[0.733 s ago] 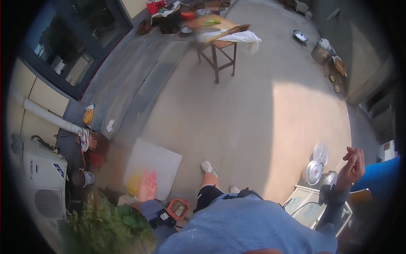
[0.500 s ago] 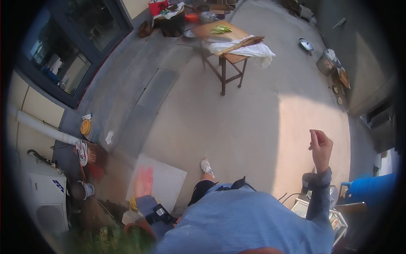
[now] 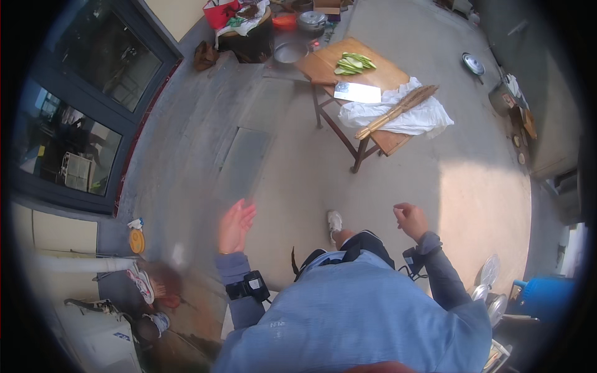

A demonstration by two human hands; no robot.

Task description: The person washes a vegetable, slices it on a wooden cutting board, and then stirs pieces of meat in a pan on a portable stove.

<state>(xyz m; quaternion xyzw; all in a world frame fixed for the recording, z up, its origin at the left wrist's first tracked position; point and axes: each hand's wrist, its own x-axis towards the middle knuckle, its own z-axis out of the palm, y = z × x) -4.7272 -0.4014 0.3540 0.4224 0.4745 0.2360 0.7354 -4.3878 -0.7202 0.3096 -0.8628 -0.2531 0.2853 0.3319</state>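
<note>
My left hand [image 3: 236, 227], fingers stretched out, is in the air over the concrete floor with nothing in it. My right hand [image 3: 410, 221] has its fingers curled in, and no object shows in it. Both are apart from the wooden table [image 3: 348, 48] ahead. On the table lie a pile of sliced green vegetables [image 3: 354, 63], a cleaver [image 3: 357, 92] with a wide shiny blade, a crumpled white cloth [image 3: 429, 126], and a broom-like bundle of dry stalks [image 3: 398, 110] across the cloth.
A glass door [image 3: 81, 143] stands at the left. Pots and a metal basin [image 3: 290, 52] sit behind the table. A pot lid [image 3: 472, 63] lies on the floor at the right wall. A blue cylinder [image 3: 545, 298] stands at the lower right; a white pipe [image 3: 87, 264] runs at the left.
The table has come nearer and shifted right in view as I walk forward. My left hand has risen; my right hand has swung inward and lower.
</note>
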